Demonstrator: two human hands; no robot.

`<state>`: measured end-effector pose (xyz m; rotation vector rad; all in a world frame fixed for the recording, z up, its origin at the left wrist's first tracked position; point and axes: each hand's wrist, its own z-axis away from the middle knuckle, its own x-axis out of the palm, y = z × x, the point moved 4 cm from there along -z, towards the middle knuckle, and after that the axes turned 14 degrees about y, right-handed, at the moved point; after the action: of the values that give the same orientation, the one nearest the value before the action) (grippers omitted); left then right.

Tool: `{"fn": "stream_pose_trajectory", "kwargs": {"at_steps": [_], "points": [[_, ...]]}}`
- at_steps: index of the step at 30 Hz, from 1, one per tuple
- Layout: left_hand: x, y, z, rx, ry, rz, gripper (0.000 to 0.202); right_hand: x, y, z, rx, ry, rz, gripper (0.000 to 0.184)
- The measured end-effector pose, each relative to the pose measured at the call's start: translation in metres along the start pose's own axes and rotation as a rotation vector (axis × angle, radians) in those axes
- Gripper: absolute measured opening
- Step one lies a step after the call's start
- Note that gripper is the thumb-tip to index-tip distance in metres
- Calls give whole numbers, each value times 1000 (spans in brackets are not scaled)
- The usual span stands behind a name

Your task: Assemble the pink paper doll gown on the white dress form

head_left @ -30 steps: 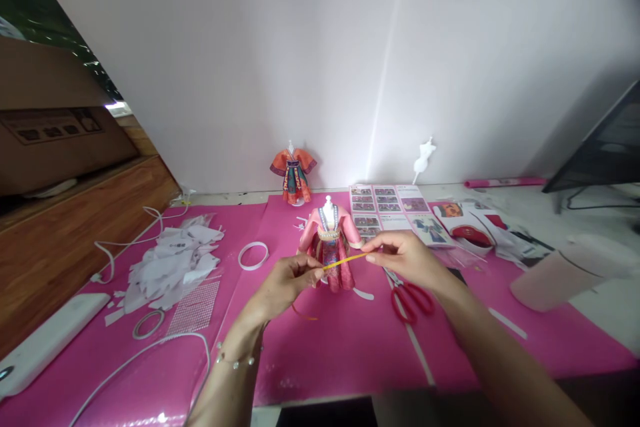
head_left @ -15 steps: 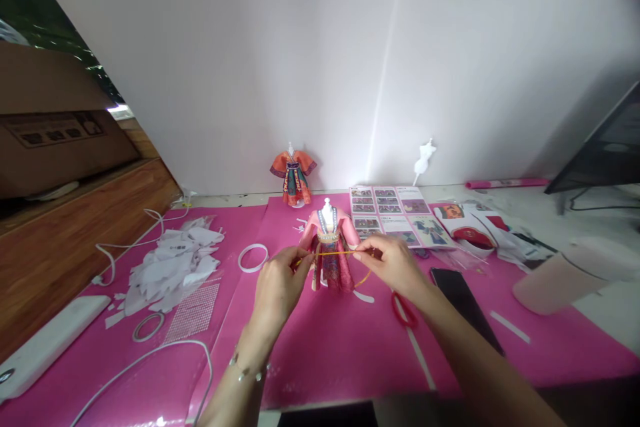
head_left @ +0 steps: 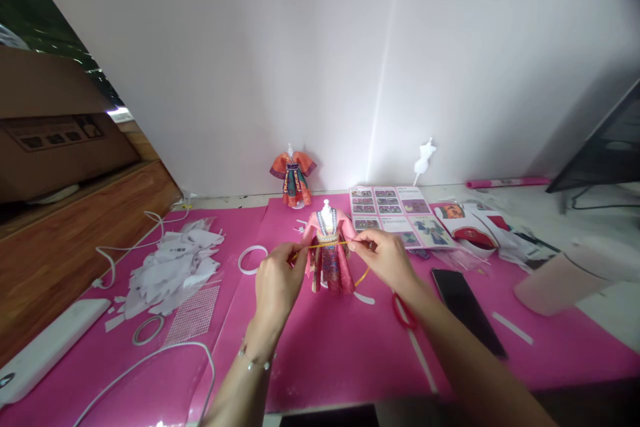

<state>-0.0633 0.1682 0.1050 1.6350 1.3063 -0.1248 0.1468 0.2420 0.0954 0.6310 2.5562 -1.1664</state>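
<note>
A thin yellow ribbon is stretched across the front of a small dress form, just at the waist. The form stands upright in a pink-sleeved dress with a patterned red skirt. My left hand pinches the ribbon's left part, and my right hand pinches it on the other side. A loose yellow tail hangs below my right hand. Whether the ribbon touches the dress, I cannot tell.
Behind stands another dressed form. An instruction sheet, a phone and red-handled scissors lie to the right, near a pale cup. White paper scraps, a tape roll and a white cable lie left.
Both hands have moved slightly up with the ribbon, from over the upper skirt to the waist. The ribbon now slants a little, higher on the right.
</note>
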Motion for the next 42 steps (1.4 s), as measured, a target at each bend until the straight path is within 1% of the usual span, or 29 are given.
{"fn": "stream_pose_trajectory", "kwargs": {"at_steps": [5,10,12,15,18,20,23,25,27,29,31,33,35,36,37,39,41,42], "points": [[0,-1,5,-6,42,10,22,2,1,0,-23,56,21,13],[7,-1,8,-41,38,99,25,4,2,-1,-40,72,94,18],[10,0,7,-45,54,113,25,4,3,-2,-36,82,112,19],[12,2,5,-41,73,115,25,4,3,-3,-35,80,105,17],[9,1,5,-65,71,107,25,1,2,-2,-26,51,56,15],[4,0,5,-101,27,163,25,-4,0,-3,-2,-5,-11,11],[-4,5,3,-188,-130,383,29,-15,-6,-8,52,-139,-165,8],[-12,11,-3,-246,-191,510,30,-24,-13,-17,76,-226,-267,10],[-20,17,-12,-276,-177,588,28,-32,-20,-26,90,-291,-317,14],[-27,24,-23,-280,-138,659,26,-39,-27,-35,75,-310,-306,13],[-32,31,-31,-279,-113,698,22,-44,-34,-41,16,-274,-250,8],[-35,37,-35,-270,-118,715,20,-49,-41,-45,-80,-210,-182,6],[-37,43,-37,-255,-154,726,20,-53,-45,-48,-141,-147,-156,10],[-37,45,-38,-250,-184,727,21,-54,-47,-51,-142,-127,-168,12],[-36,47,-40,-250,-211,726,23,-55,-47,-56,-120,-119,-196,14],[-32,46,-48,-259,-261,735,24,-54,-45,-72,-27,-126,-268,19],[-25,41,-64,-266,-263,792,25,-50,-41,-93,79,-132,-306,23],[-21,36,-75,-266,-229,832,28,-47,-39,-105,121,-123,-302,22]]}}
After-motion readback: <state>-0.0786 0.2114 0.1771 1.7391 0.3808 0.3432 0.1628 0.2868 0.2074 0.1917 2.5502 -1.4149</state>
